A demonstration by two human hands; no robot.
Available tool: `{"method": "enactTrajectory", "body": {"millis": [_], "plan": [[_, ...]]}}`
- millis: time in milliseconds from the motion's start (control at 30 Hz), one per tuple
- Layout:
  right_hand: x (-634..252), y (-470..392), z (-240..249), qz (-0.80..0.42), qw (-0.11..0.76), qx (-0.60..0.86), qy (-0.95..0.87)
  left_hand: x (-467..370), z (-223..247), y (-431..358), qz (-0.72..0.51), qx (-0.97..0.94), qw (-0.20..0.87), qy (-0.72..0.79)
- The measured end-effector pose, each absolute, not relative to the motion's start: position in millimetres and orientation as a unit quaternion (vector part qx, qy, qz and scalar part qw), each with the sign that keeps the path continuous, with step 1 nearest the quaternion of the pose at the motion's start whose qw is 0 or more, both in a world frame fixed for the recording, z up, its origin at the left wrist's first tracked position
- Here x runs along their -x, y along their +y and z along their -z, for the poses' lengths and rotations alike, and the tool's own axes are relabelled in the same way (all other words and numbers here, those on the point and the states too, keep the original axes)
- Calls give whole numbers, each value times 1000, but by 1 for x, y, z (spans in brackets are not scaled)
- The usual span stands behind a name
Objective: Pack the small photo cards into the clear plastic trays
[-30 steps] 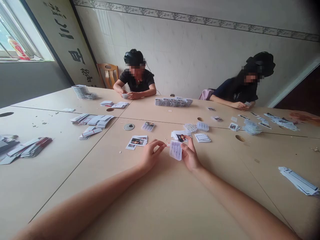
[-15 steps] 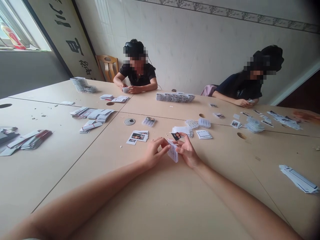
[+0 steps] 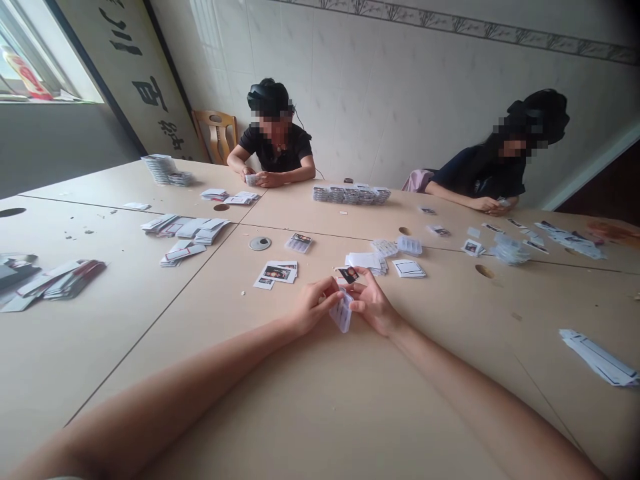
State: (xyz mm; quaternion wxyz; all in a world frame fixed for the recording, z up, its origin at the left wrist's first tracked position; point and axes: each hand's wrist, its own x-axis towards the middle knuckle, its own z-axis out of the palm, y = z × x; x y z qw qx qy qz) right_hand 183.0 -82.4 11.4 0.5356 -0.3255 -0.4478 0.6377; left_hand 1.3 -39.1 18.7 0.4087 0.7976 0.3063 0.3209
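Between my hands a small clear plastic case (image 3: 341,319) with several compartments is tilted above the table. My left hand (image 3: 316,304) is closed, thumb and fingers pinching the case's upper left edge. My right hand (image 3: 374,305) has its thumb by the case's right edge, and its raised fingers hold a small dark printed card (image 3: 349,274). Whether the right fingers also touch the case's back is hidden. Just beyond lie a pile of white cards (image 3: 364,261) and, to the left, printed photo cards (image 3: 278,272).
Another clear case (image 3: 299,243) lies ahead, with more clear cases (image 3: 409,246) right of it. Stacked cases (image 3: 350,194) stand farther back. Paper piles (image 3: 63,283) lie at left, white strips (image 3: 597,358) at right. Two people (image 3: 273,150) sit across the table.
The clear case has shifted slightly left and down in my hands, away from my right thumb. The dark card has turned and moved a little left.
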Motion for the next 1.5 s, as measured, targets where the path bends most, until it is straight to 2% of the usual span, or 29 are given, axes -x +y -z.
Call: {"method": "enactTrajectory", "body": {"millis": [533, 867, 1500], "plan": [[-186, -76, -5, -659, 518, 294, -459, -4, -17, -37, -326, -785, 448, 276], [-190, -73, -1, -675, 512, 287, -447, -4, -15, -35, -312, -741, 539, 253], [-190, -74, -3, -669, 506, 288, -463, -9, -6, -33, -320, -728, 551, 252]]}}
